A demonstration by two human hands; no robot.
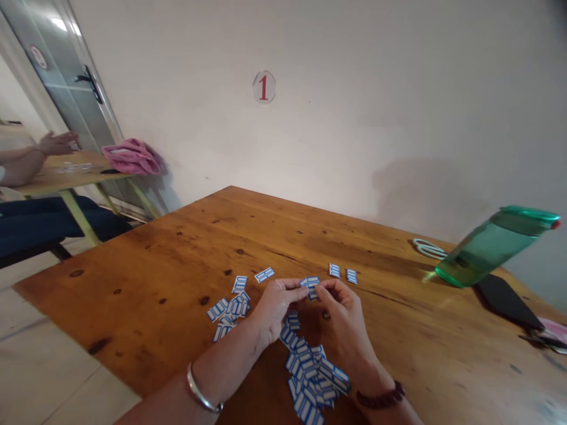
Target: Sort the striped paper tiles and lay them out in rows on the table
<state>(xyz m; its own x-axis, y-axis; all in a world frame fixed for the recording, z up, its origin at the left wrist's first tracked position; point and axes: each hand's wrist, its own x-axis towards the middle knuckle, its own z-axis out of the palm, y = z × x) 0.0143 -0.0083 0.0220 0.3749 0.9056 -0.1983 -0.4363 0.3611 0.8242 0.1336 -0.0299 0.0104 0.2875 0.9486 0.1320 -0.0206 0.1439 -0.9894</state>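
Observation:
Over the wooden table (177,254), my left hand (277,304) and my right hand (343,307) pinch small blue-and-white label cards (310,285) between thumbs and fingers. Whether the cards are one piece or a few overlapping is hard to make out. Below and between my wrists lies a large loose pile of similar cards (310,378). A smaller pile (230,310) sits left of my left hand, partly hidden by my forearm. Single cards lie farther out: one (264,274) beyond my left hand and two (334,270) beyond my right.
A green bottle (491,251) stands at the right, by a white coiled cable (429,249) and a dark flat phone-like object (509,301). Behind is a wall with a number sign (264,87). At far left, another person's hands (57,143) are over a second table with a pink cloth (133,156).

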